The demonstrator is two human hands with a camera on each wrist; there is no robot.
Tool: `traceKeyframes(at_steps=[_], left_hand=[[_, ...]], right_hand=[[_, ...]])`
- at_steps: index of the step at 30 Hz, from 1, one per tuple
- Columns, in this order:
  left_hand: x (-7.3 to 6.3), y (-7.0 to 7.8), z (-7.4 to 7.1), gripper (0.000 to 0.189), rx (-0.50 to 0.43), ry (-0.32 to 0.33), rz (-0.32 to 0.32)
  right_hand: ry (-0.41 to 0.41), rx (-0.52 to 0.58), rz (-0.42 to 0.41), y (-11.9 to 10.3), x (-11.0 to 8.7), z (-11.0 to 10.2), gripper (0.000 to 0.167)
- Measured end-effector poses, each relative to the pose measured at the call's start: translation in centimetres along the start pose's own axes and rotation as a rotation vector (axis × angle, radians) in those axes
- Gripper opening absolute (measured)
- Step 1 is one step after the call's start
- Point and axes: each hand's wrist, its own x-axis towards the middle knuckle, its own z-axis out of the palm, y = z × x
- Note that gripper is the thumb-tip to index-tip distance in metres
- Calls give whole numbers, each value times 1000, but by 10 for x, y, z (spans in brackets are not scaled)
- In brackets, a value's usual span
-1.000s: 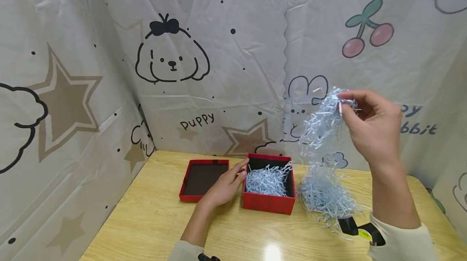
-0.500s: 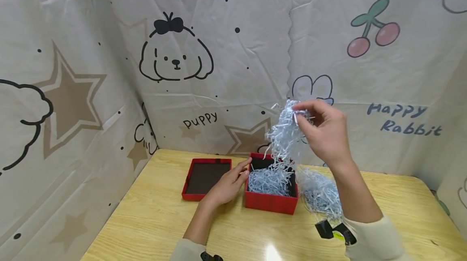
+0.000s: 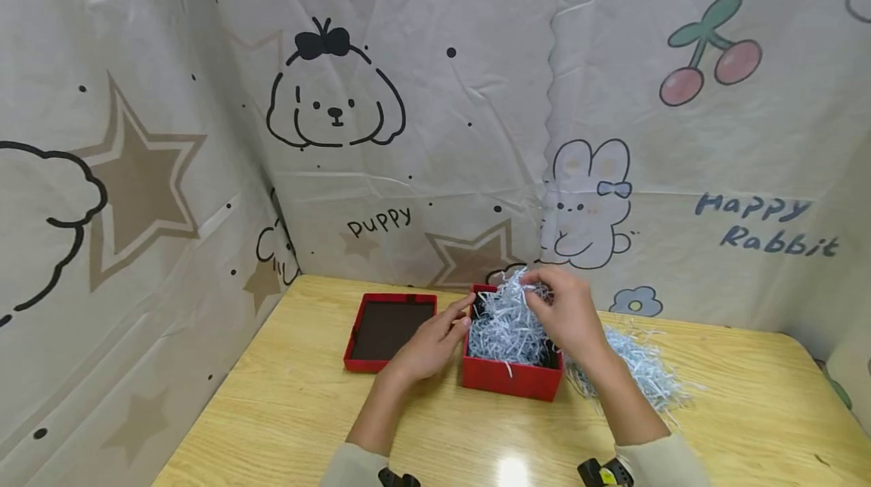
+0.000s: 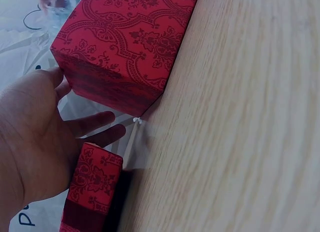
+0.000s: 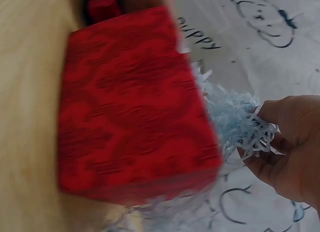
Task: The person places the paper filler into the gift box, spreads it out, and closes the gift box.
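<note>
My right hand (image 3: 563, 311) pinches a clump of pale blue shredded paper (image 3: 512, 313) over the red box (image 3: 512, 379). The clump hangs into the box and meets the shreds inside, so where one ends I cannot tell. In the right wrist view, strands (image 5: 250, 127) poke out between thumb and fingers. My left hand (image 3: 430, 343) rests against the box's left side, its fingertips at the rim. The left wrist view shows those fingers (image 4: 90, 124) fairly straight, thumb and index touching the patterned red wall (image 4: 125, 41).
The red lid (image 3: 389, 330), dark inside, lies left of the box, behind my left hand. A loose heap of shredded paper (image 3: 640, 367) sits on the wooden table (image 3: 286, 411) to the right, partly behind my right forearm. A printed cloth (image 3: 476, 131) hangs behind the table.
My right hand has carried the shredded paper leftward from above the heap, then down into the box. The left hand has stayed against the box.
</note>
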Motion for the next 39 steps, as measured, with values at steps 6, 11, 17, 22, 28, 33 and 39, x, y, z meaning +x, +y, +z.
traceKeyframes(at_steps=[6, 11, 17, 22, 28, 33, 39], left_hand=[[-1, 2, -2, 53, -16, 2, -9], [-2, 3, -1, 53, -19, -8, -23], [0, 2, 0, 53, -13, -3, -21], [0, 3, 1, 54, -10, 2, -16], [-1, 2, 1, 53, -21, 0, -33], [-1, 1, 0, 54, -30, 6, -43], [-1, -2, 2, 55, -27, -2, -34]], right_hand=[[-150, 10, 6, 4, -10, 20, 17], [-303, -21, 55, 8, -17, 35, 19], [-440, -96, 1, 7, -18, 40, 21], [-454, -120, -45, 6, -20, 39, 21], [-433, -47, 28, 2, -21, 25, 26], [-383, 3, 56, 4, -22, 10, 30], [-283, 6, 90, 13, -27, -11, 31]])
